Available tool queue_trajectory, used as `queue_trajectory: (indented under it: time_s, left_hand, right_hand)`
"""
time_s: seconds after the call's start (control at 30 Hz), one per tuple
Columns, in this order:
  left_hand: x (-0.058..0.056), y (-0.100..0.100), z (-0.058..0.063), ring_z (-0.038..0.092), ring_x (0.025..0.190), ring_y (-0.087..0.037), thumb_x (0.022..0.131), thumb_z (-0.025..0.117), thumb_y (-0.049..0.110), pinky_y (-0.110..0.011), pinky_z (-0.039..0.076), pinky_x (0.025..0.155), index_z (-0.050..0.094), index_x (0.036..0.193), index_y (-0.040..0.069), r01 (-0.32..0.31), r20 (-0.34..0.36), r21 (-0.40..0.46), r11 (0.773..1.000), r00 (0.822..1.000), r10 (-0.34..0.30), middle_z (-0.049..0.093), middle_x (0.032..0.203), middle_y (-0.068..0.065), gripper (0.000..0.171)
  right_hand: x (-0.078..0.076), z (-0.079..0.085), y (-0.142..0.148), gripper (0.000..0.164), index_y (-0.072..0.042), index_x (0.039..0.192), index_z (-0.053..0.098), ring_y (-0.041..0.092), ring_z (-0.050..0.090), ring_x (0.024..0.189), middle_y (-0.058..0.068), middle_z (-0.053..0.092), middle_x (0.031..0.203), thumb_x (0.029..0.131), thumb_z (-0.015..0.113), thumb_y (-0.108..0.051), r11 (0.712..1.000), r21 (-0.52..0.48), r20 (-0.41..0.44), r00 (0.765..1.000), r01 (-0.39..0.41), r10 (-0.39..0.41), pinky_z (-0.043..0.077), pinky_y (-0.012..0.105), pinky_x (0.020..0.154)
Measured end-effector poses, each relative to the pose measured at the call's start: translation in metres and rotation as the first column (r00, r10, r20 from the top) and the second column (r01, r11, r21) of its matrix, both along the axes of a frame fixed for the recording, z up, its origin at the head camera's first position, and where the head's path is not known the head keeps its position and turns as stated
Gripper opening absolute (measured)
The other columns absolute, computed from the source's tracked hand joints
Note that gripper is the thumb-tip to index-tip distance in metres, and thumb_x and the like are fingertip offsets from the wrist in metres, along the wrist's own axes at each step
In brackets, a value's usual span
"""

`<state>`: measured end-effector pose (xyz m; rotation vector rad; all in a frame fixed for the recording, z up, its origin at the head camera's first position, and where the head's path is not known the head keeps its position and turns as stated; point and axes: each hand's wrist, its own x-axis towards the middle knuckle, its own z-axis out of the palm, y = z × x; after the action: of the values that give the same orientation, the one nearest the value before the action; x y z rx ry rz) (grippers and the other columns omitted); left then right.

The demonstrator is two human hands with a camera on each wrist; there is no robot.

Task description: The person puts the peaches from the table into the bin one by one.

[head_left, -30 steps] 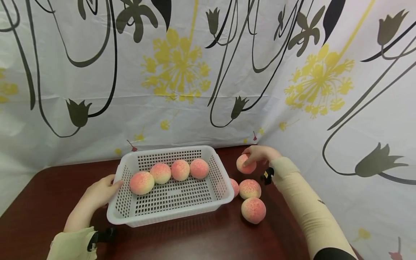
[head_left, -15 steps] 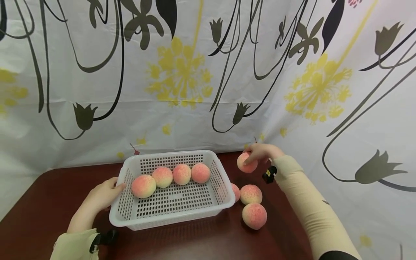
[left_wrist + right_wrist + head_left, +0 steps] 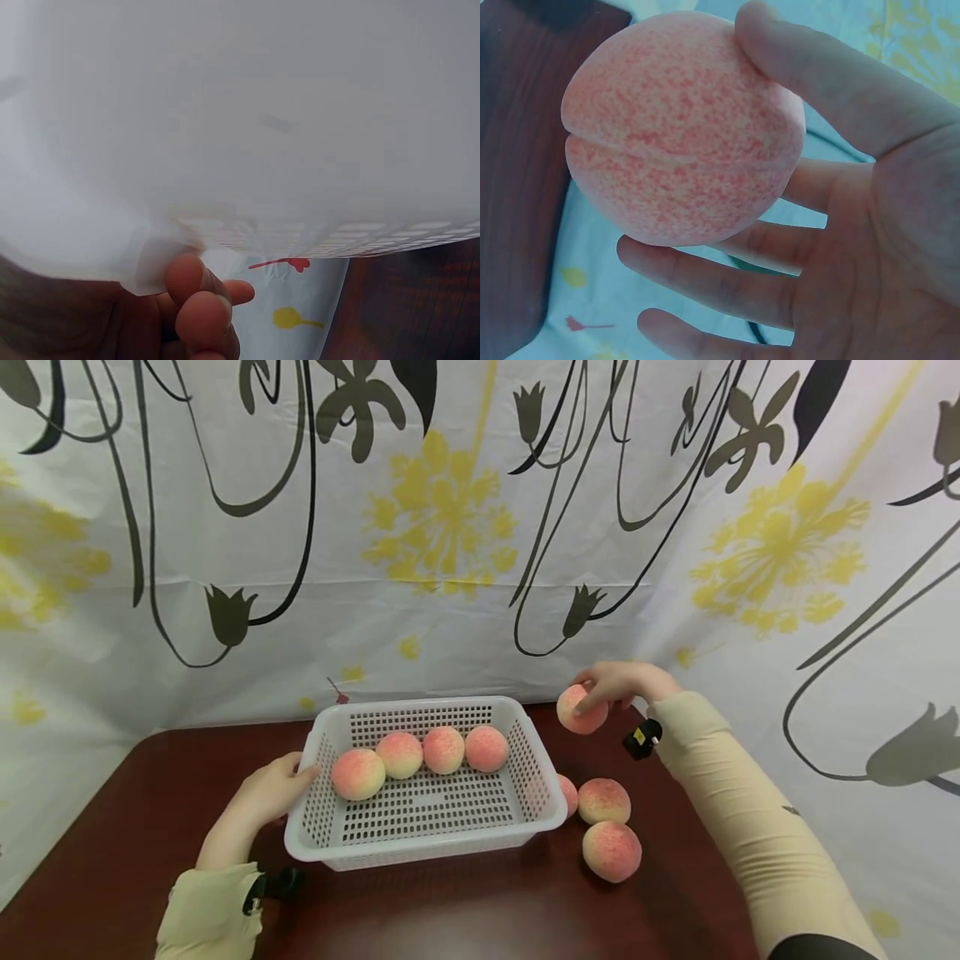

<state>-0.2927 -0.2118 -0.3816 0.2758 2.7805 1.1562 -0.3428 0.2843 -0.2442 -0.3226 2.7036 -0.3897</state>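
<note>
My right hand (image 3: 624, 682) holds a pink-and-yellow peach (image 3: 579, 710) between thumb and fingers, up beyond the back right corner of the basket. In the right wrist view this peach (image 3: 682, 135) shows its crease, with the thumb on one side and the fingers behind and below. My left hand (image 3: 268, 792) grips the left rim of a white plastic basket (image 3: 442, 843), thumb over the edge. From the left wrist, curled fingertips (image 3: 204, 319) show under the basket's rim. Several peaches (image 3: 443, 750) lie in a row inside the basket, along its back half.
Three more peaches lie right of the basket: one partly hidden behind its wall (image 3: 567, 795), a middle peach (image 3: 604, 801) and a nearer peach (image 3: 612, 852). The dark red-brown table (image 3: 465, 910) meets flower-printed white sheeting (image 3: 450, 643) at the back and right.
My right hand has lifted the peach a little higher above the table. The head view has shifted, so everything sits further right. The left hand keeps its hold on the basket.
</note>
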Motion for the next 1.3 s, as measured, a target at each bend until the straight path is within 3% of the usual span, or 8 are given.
queue_trajectory:
  time_s: [0.13,0.33,0.6,0.73,0.8,0.9,1.1,1.3]
  left_hand:
    - [-0.001,0.002,0.001,0.065,0.066,-0.020,0.102,0.048,0.024,-0.035,0.053,0.054,0.041,0.134,-0.010,0.000,-0.001,0.006,1.000,1.000,0.000,0.067,0.090,-0.015,0.047]
    - [-0.002,0.000,-0.001,0.066,0.066,-0.020,0.102,0.048,0.024,-0.037,0.054,0.055,0.040,0.134,-0.010,-0.004,0.001,0.010,1.000,1.000,0.004,0.066,0.089,-0.015,0.047]
    - [-0.002,-0.001,-0.001,0.065,0.067,-0.020,0.102,0.047,0.025,-0.039,0.054,0.056,0.039,0.136,-0.009,-0.012,-0.006,0.001,1.000,1.000,0.012,0.066,0.090,-0.015,0.049]
    - [-0.001,-0.001,0.000,0.064,0.066,-0.019,0.102,0.048,0.025,-0.039,0.053,0.056,0.040,0.136,-0.009,-0.012,-0.008,0.002,1.000,1.000,0.012,0.066,0.091,-0.015,0.049]
    - [-0.001,-0.001,0.000,0.064,0.065,-0.019,0.102,0.048,0.025,-0.038,0.053,0.055,0.041,0.135,-0.009,-0.012,-0.010,0.004,1.000,1.000,0.012,0.066,0.090,-0.014,0.048]
    - [-0.001,-0.001,0.001,0.063,0.064,-0.018,0.102,0.048,0.026,-0.038,0.052,0.055,0.042,0.134,-0.008,-0.013,-0.015,0.001,1.000,1.000,0.013,0.066,0.088,-0.012,0.047]
    - [-0.001,-0.002,0.000,0.063,0.063,-0.017,0.102,0.048,0.026,-0.038,0.052,0.054,0.043,0.133,-0.009,-0.020,-0.024,-0.001,1.000,1.000,0.020,0.065,0.086,-0.010,0.047]
    - [-0.001,-0.002,0.000,0.062,0.061,-0.017,0.102,0.048,0.026,-0.037,0.051,0.053,0.044,0.134,-0.008,-0.029,-0.024,-0.005,1.000,0.999,0.029,0.066,0.086,-0.011,0.047]
  right_hand:
    - [0.000,0.008,-0.014,0.068,-0.001,0.143,0.045,0.017,0.048,0.061,0.014,0.056,0.120,0.087,0.070,-0.030,0.999,0.006,-0.001,0.999,-0.041,0.041,0.044,0.033,0.055]
    - [0.004,0.014,-0.047,0.066,-0.008,0.144,0.045,0.026,0.056,0.078,0.014,0.052,0.131,0.086,0.071,-0.027,0.996,0.026,0.004,0.996,-0.088,0.088,0.050,0.042,0.067]
    - [0.007,0.011,-0.091,0.064,-0.022,0.142,0.050,0.017,0.049,0.071,0.005,0.052,0.132,0.084,0.075,-0.027,0.984,0.031,-0.007,0.984,-0.177,0.177,0.043,0.032,0.060]
    - [0.005,0.004,-0.109,0.063,-0.022,0.142,0.051,0.020,0.054,0.097,0.005,0.049,0.140,0.083,0.075,-0.022,0.960,0.066,-0.008,0.962,-0.273,0.275,0.045,0.035,0.074]
    - [0.003,0.000,-0.118,0.062,-0.022,0.141,0.052,0.021,0.049,0.115,0.005,0.046,0.143,0.083,0.075,-0.019,0.948,0.071,-0.001,0.950,-0.310,0.311,0.044,0.037,0.085]
    - [0.001,-0.008,-0.130,0.061,-0.023,0.139,0.053,0.025,0.043,0.130,0.004,0.046,0.143,0.082,0.074,-0.015,0.937,0.070,0.010,0.939,-0.343,0.343,0.042,0.040,0.094]
    - [-0.002,-0.022,-0.153,0.062,-0.023,0.139,0.054,0.022,0.045,0.127,0.001,0.049,0.140,0.081,0.076,-0.015,0.918,0.048,0.019,0.919,-0.394,0.393,0.044,0.039,0.093]
    - [-0.004,-0.031,-0.175,0.061,-0.022,0.136,0.056,0.016,0.052,0.118,-0.001,0.055,0.133,0.079,0.076,-0.013,0.859,0.001,0.021,0.859,-0.512,0.512,0.045,0.033,0.090]
